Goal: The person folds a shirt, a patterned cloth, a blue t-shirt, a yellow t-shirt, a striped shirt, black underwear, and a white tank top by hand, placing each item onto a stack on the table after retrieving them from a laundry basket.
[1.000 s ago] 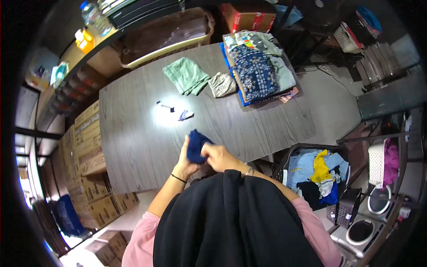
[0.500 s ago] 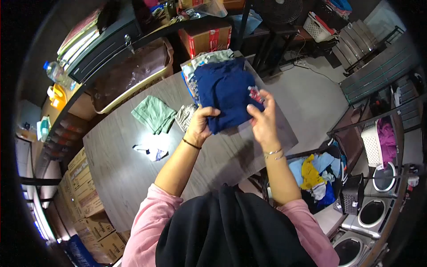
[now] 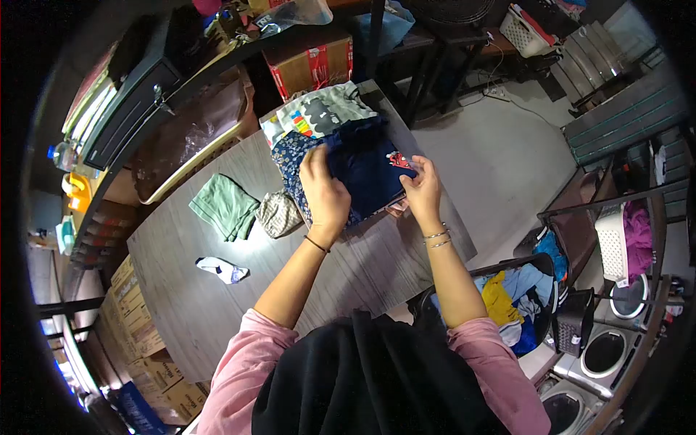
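Observation:
A folded navy blue garment with a small red and white print lies on a stack of folded clothes. Over its left part rests my left hand, fingers extended and apart. My right hand pinches the garment's right edge beside the print. Beneath and to the left shows a blue patterned cloth, and behind it a pale printed shirt. Left of the stack are a crumpled beige patterned cloth and a folded green cloth. A small white and dark cloth lies nearer the front.
The grey wooden table carries the clothes. A bin of mixed clothes stands at the right, close to my right forearm. Behind the table are a taped cardboard box and a large beige plastic basket.
The navy garment has come down onto the stack. My left hand has let go of its edge and spread over it. The view has shifted, showing more of the pale shirt.

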`<state>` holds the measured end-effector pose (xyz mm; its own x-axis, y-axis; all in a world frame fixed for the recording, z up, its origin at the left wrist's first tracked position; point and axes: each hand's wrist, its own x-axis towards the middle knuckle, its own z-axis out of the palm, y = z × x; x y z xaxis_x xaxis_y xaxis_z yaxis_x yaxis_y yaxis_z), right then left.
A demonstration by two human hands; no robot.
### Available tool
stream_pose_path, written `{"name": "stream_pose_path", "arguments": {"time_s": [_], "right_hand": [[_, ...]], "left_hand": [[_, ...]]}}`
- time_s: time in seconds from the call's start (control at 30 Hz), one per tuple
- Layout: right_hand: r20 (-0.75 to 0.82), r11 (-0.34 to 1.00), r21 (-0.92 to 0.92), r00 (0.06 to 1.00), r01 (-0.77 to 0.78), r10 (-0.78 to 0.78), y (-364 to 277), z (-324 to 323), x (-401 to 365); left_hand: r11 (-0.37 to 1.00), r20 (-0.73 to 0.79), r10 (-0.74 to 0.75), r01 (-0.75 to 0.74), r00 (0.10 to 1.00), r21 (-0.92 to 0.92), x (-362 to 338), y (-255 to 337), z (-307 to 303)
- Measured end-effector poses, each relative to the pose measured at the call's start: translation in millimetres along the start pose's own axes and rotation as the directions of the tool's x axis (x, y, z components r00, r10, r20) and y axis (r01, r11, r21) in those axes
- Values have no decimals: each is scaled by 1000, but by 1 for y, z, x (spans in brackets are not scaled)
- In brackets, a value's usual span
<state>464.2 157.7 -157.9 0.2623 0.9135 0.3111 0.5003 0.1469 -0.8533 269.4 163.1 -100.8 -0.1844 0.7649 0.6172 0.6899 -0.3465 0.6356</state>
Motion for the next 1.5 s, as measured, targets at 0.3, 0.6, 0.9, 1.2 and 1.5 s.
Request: {"name": "stream_pose_path", "arguments": {"time_s": [0.3, 0.6, 0.9, 1.2, 1.5], "right_hand": [[267, 827, -528, 962, 193, -55, -7, 59, -14], [-147, 928, -372, 986, 17, -77, -34, -48, -125], [-587, 189, -768, 791, -611, 173, 62, -213, -291], [-449, 384, -733, 823, -562, 347, 110, -285, -305], [-265, 906, -307, 941, -290, 211, 51, -328, -248]], "left_hand": [[826, 727, 219, -521, 650, 217, 36, -50, 37], [850, 641, 329, -513, 694, 119, 8, -34, -1], [946, 735, 314, -262, 601, -190, -129, -18, -128], [967, 781, 244, -86, 576, -239, -170, 21, -143], [858, 761, 405, 77, 507, -508, -187, 123, -106]]}}
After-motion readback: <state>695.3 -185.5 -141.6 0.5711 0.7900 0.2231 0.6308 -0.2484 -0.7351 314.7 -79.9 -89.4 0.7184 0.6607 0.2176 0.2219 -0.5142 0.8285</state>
